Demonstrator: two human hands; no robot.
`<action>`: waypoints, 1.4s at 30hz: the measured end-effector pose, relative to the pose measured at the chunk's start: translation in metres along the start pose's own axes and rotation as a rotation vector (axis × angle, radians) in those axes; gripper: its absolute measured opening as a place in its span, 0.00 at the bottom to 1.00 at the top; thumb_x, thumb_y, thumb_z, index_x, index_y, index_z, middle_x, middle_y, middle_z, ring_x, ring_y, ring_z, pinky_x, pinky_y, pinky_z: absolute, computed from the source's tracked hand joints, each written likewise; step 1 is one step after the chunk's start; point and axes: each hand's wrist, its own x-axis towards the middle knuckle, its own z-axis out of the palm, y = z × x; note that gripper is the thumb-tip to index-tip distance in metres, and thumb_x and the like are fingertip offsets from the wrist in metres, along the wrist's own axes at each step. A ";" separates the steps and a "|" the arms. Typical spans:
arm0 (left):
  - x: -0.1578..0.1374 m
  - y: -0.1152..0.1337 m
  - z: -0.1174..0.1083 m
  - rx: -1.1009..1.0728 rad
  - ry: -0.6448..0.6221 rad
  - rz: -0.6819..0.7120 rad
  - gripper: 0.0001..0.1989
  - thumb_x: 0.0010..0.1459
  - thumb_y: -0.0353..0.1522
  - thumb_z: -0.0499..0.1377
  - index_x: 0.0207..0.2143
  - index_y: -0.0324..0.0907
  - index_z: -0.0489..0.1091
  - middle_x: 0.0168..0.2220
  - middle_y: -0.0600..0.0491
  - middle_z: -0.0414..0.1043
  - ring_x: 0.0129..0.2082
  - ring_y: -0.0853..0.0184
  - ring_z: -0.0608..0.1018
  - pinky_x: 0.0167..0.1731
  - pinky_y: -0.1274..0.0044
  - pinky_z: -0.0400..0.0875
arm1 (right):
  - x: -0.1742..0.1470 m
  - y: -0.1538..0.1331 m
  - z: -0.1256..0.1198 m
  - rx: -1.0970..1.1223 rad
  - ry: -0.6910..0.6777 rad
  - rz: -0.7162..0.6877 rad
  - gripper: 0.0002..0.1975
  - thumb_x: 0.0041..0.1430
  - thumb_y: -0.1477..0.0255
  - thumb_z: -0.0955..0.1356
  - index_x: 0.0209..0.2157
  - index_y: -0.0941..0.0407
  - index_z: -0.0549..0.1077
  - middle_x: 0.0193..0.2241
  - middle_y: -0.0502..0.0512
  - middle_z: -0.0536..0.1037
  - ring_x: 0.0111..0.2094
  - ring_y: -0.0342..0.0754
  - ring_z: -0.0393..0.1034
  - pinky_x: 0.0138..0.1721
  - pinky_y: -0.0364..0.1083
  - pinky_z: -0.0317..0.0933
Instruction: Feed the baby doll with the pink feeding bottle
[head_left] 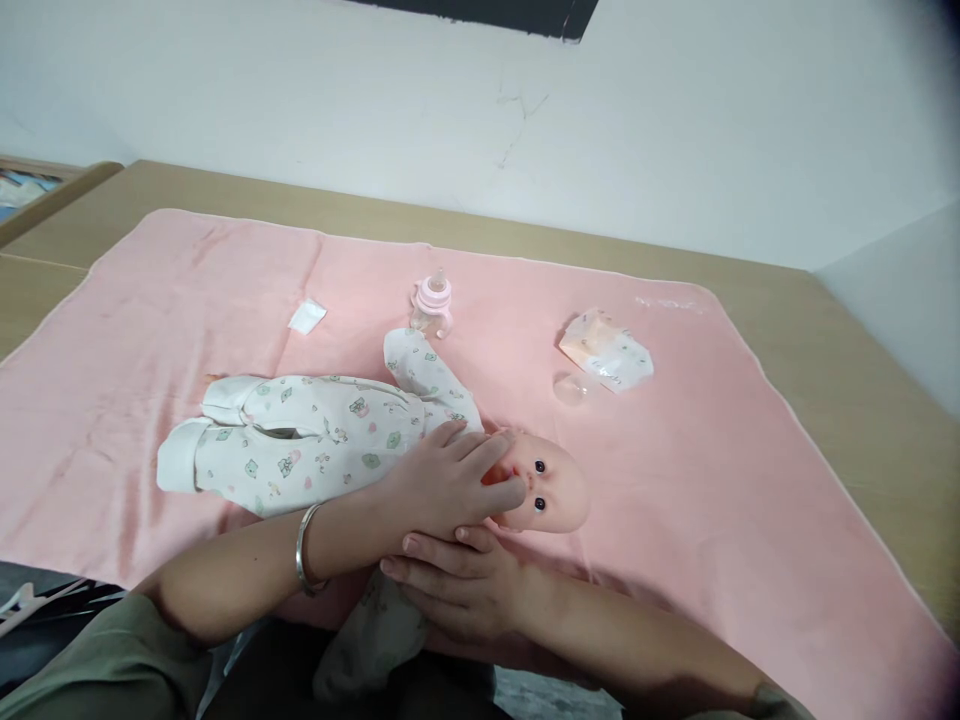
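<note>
A baby doll (555,480) in a white printed romper (322,430) lies on its back on a pink blanket (720,470), head to the right. My left hand (450,485) reaches across its neck, fingers bent over the collar below the chin. The thumb and what the fingertips press on are hidden. Just below it, my right hand (465,580) lies against the doll's near shoulder with fingers stretched out, beneath my left hand. The near sleeve (375,635) hangs past the blanket's front edge toward me; the far sleeve (431,375) points away.
A pink-topped baby bottle (433,302) stands beyond the far sleeve. Left of it is a small white packet (307,316). A clear cap (571,388) and a crumpled plastic wrapper (607,350) lie beyond the head. The wooden table (480,222) meets a white wall behind.
</note>
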 end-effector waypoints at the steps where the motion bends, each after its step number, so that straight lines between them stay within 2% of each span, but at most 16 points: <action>1: 0.000 0.000 0.000 0.001 0.001 -0.002 0.10 0.58 0.31 0.44 0.41 0.46 0.59 0.54 0.42 0.53 0.44 0.56 0.68 0.42 0.64 0.58 | 0.000 0.000 0.000 0.005 0.006 0.000 0.17 0.48 0.67 0.61 0.42 0.48 0.69 0.53 0.43 0.58 0.56 0.44 0.49 0.62 0.52 0.28; 19: 0.000 -0.001 -0.002 -0.004 0.026 0.010 0.09 0.58 0.31 0.44 0.39 0.46 0.60 0.53 0.43 0.55 0.43 0.57 0.68 0.39 0.65 0.59 | 0.001 0.000 0.001 -0.004 0.001 0.010 0.17 0.48 0.67 0.61 0.42 0.47 0.69 0.53 0.42 0.58 0.57 0.43 0.48 0.62 0.52 0.28; 31: 0.000 0.001 -0.002 -0.012 0.003 -0.007 0.09 0.58 0.31 0.45 0.41 0.45 0.59 0.53 0.44 0.55 0.44 0.57 0.67 0.42 0.65 0.59 | 0.001 -0.002 0.001 0.010 0.016 0.024 0.17 0.49 0.68 0.62 0.42 0.48 0.69 0.54 0.42 0.57 0.56 0.43 0.49 0.62 0.52 0.28; 33: 0.000 0.001 -0.002 -0.023 0.001 -0.027 0.09 0.57 0.31 0.46 0.40 0.42 0.60 0.52 0.44 0.56 0.44 0.58 0.67 0.43 0.65 0.59 | 0.003 0.000 -0.003 0.013 -0.011 0.023 0.16 0.50 0.66 0.61 0.42 0.48 0.69 0.54 0.42 0.56 0.56 0.44 0.48 0.62 0.52 0.27; 36: 0.001 0.000 0.001 -0.056 0.028 -0.069 0.10 0.58 0.31 0.45 0.40 0.38 0.62 0.49 0.47 0.60 0.45 0.61 0.66 0.46 0.67 0.58 | 0.010 0.004 -0.013 -0.008 -0.157 -0.013 0.16 0.52 0.65 0.61 0.43 0.48 0.69 0.55 0.42 0.54 0.57 0.44 0.46 0.62 0.52 0.26; 39: 0.002 0.001 0.007 -0.068 0.084 -0.145 0.14 0.59 0.33 0.44 0.43 0.35 0.62 0.46 0.46 0.64 0.46 0.60 0.65 0.48 0.66 0.56 | 0.016 0.006 -0.029 0.058 -0.238 0.008 0.15 0.51 0.70 0.62 0.42 0.51 0.69 0.55 0.43 0.54 0.57 0.45 0.48 0.62 0.52 0.34; 42: 0.000 0.004 0.010 -0.050 0.122 -0.196 0.20 0.60 0.36 0.43 0.49 0.32 0.58 0.45 0.42 0.64 0.48 0.58 0.64 0.48 0.65 0.55 | 0.009 0.000 -0.047 0.221 -0.138 0.218 0.12 0.49 0.76 0.64 0.37 0.56 0.70 0.51 0.47 0.61 0.53 0.48 0.55 0.58 0.53 0.48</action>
